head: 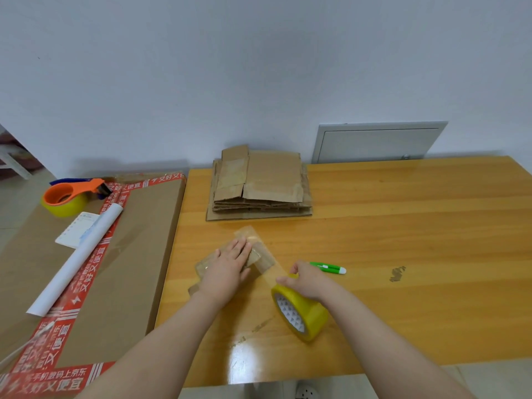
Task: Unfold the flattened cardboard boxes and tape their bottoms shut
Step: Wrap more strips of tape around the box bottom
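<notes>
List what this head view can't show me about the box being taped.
- Small box: left hand covers its seam and flaps, head view.
- Strip off the yellow tape roll: clear, glary; edges uncertain.
- Green cutter: one end behind right hand; blade too small.
- Flattened stack: layers blur, count unclear.

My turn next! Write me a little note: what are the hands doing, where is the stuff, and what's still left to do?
Left hand: flat, pressing down on the small box.
Right hand: grips the yellow tape roll; a strip of tape runs from it to the box, uncut.
Green cutter: on the table, just right of the right hand.
Stack of flattened boxes: at the table's far edge.
Done: one box is unfolded and being taped.
Left: cut the strip, then do the stack.
</notes>
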